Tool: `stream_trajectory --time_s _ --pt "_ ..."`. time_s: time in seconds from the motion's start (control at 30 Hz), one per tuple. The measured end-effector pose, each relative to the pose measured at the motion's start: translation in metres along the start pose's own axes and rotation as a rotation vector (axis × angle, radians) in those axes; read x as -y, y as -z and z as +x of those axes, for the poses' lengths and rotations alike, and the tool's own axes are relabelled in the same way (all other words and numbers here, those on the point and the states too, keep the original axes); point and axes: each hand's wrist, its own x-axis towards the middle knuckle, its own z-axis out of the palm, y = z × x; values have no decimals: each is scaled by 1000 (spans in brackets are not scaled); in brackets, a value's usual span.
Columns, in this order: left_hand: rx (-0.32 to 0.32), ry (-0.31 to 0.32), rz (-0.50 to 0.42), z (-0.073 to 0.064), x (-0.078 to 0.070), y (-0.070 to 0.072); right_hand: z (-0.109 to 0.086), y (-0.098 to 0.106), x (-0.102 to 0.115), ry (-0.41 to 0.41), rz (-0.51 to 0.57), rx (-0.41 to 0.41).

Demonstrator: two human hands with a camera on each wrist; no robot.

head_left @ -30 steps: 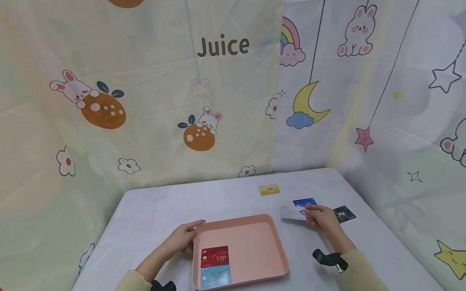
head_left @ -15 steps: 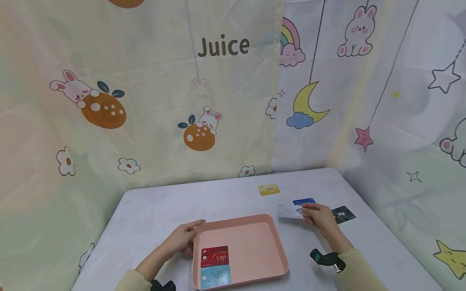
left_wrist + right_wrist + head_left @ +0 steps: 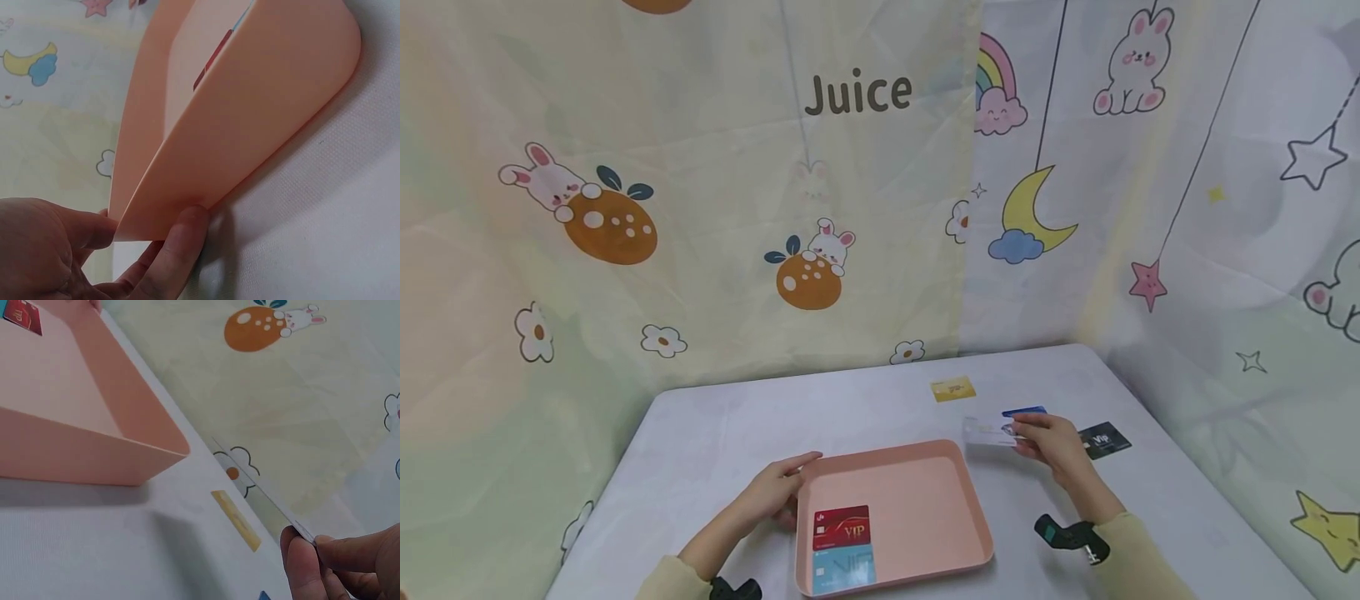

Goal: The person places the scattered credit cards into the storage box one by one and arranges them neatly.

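Note:
My left hand [image 3: 769, 498] grips the back left corner of a pink tray [image 3: 917, 508]; in the left wrist view its thumb [image 3: 187, 234] presses the tray's outer wall. Inside the tray, at the left, a red VIP card [image 3: 841, 527] lies above a light blue card [image 3: 844, 570]. To the right of the tray, my right hand [image 3: 1056, 446] pinches a whitish card [image 3: 983, 432] by its right end. The right wrist view shows that card [image 3: 265, 494] edge-on, held up off the table. Behind it, a blue card [image 3: 1024, 411] is partly hidden.
A black VIP card [image 3: 1105, 440] lies right of my right hand, partly covered by it. Farther back on the white table [image 3: 737, 425] is a yellow card [image 3: 952, 388]. Printed cloth [image 3: 715, 200] hangs behind the table and along its sides.
My right hand has moved a little left and away from me with the whitish card, covering more of the blue card. The left hand and the tray have stayed in place.

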Motion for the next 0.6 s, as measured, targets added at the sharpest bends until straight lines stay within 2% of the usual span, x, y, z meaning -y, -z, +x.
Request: stream_trajectory --time_s 0.37,0.6 --pt "-13 -3 13 -2 -1 -1 -11 -10 15 7 14 32" --pt "-9 1 13 -2 -2 -1 -18 -17 21 51 20 51"
